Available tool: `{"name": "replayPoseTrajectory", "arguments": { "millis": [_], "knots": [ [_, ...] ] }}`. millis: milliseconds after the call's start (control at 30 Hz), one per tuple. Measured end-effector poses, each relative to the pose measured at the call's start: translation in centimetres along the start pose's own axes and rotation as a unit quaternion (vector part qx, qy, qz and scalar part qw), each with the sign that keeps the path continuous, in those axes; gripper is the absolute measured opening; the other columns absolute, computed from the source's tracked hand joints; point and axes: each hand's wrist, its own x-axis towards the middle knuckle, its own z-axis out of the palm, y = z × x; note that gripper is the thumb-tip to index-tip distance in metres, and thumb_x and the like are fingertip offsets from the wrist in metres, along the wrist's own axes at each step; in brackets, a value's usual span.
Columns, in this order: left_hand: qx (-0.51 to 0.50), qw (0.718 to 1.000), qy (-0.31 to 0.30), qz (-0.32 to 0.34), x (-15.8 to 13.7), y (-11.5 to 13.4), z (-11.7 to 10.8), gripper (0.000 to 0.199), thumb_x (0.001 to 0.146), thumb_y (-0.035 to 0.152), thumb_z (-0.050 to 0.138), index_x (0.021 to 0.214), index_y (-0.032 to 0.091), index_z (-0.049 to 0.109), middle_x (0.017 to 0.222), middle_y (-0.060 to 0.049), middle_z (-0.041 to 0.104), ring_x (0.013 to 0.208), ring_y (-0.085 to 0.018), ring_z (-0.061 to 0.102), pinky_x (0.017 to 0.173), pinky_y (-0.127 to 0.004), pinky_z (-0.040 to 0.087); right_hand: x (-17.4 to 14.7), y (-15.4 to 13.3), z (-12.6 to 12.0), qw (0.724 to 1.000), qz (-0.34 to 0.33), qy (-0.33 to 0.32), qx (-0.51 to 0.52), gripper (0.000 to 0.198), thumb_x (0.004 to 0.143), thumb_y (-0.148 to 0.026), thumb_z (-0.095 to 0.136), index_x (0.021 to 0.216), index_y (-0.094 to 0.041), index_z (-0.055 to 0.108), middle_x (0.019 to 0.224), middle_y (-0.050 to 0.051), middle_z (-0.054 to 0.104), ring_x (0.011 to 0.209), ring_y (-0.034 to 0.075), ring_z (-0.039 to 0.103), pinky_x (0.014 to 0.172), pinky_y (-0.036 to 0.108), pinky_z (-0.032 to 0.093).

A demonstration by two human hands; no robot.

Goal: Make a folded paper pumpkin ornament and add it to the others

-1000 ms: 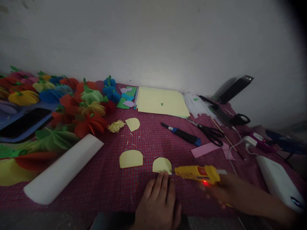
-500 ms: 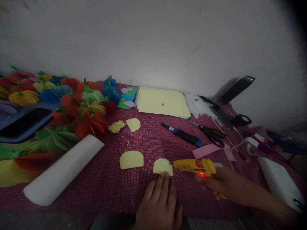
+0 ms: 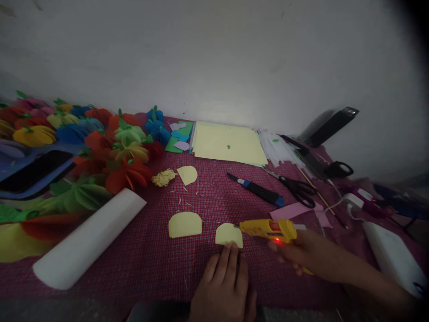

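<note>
My right hand [image 3: 301, 252] is wrapped round a yellow hot glue gun [image 3: 270, 229] with a lit red light and a white glue stick at its back. The gun's nozzle is over the upper right edge of a small pale yellow paper piece [image 3: 229, 233]. My left hand [image 3: 223, 281] lies flat, fingers stretched out, with the fingertips pressing the lower edge of that piece onto the cloth. Left of it lies a larger pale yellow piece with a rounded top [image 3: 185, 225]. Farther back, another yellow piece [image 3: 187, 175] rests beside a crumpled yellow clump [image 3: 164, 177].
A utility knife [image 3: 259, 192], black scissors [image 3: 298, 190] and a pink paper strip [image 3: 284, 211] lie to the right. Yellow sheets [image 3: 228, 143] are stacked by the wall. A white roll [image 3: 90, 239] and many colourful paper pumpkins [image 3: 129, 174] fill the left. A white power bank [image 3: 392, 255] sits far right.
The glue gun's nozzle has moved slightly left, along the top edge of the small yellow piece. My left hand stays on the paper. The view has shifted a little.
</note>
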Motion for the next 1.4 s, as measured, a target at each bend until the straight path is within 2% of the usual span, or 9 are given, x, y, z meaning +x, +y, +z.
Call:
{"name": "replayPoseTrajectory", "arguments": {
  "millis": [200, 567, 733, 967, 1400],
  "knots": [
    [0.0, 1.0, -0.003, -0.003, 0.0, 0.0, 0.0, 0.039, 0.086, 0.04, 0.04, 0.103, 0.015, 0.064, 0.112, -0.008, 0.067, 0.106, -0.019, 0.058, 0.087, -0.032, 0.037, 0.2, -0.5, 0.1, 1.0, -0.027, 0.006, 0.005, 0.036, 0.083, -0.051, 0.049, 0.081, -0.016, 0.057, 0.064, -0.002, 0.056, 0.047, 0.007, 0.049, 0.04, 0.015, 0.042],
    [0.007, 1.0, 0.002, 0.0, 0.0, 0.0, 0.0, 0.039, 0.085, 0.041, 0.04, 0.102, 0.015, 0.065, 0.11, -0.009, 0.067, 0.104, -0.019, 0.059, 0.087, -0.032, 0.037, 0.6, -0.9, 0.4, 0.999, -0.037, 0.003, -0.008, 0.036, 0.083, -0.051, 0.049, 0.078, -0.017, 0.058, 0.064, -0.002, 0.057, 0.048, 0.007, 0.051, 0.041, 0.015, 0.041],
    [0.009, 1.0, 0.007, 0.003, -0.1, 0.0, 0.1, 0.039, 0.085, 0.041, 0.04, 0.102, 0.016, 0.064, 0.111, -0.009, 0.067, 0.106, -0.019, 0.058, 0.087, -0.032, 0.037, 0.7, -1.3, 0.6, 0.999, -0.042, 0.004, -0.001, 0.039, 0.082, -0.054, 0.047, 0.084, -0.017, 0.059, 0.067, -0.001, 0.059, 0.048, 0.008, 0.052, 0.042, 0.016, 0.043],
    [0.009, 1.0, 0.013, -0.002, -0.1, 0.1, 0.1, 0.038, 0.085, 0.04, 0.041, 0.101, 0.016, 0.064, 0.11, -0.008, 0.067, 0.105, -0.019, 0.058, 0.086, -0.031, 0.038, 0.9, -1.9, 0.9, 0.998, -0.055, -0.011, -0.003, 0.034, 0.084, -0.049, 0.048, 0.078, -0.017, 0.056, 0.064, -0.003, 0.055, 0.048, 0.007, 0.049, 0.041, 0.015, 0.042],
    [0.003, 1.0, 0.01, -0.004, -0.1, 0.0, 0.1, 0.037, 0.085, 0.039, 0.041, 0.101, 0.016, 0.065, 0.112, -0.007, 0.067, 0.105, -0.019, 0.059, 0.085, -0.031, 0.039, 0.8, -3.1, 1.6, 0.995, -0.093, -0.045, 0.006, 0.027, 0.084, -0.042, 0.049, 0.082, -0.018, 0.06, 0.067, -0.003, 0.056, 0.048, 0.007, 0.048, 0.043, 0.015, 0.042]
  ]
}}
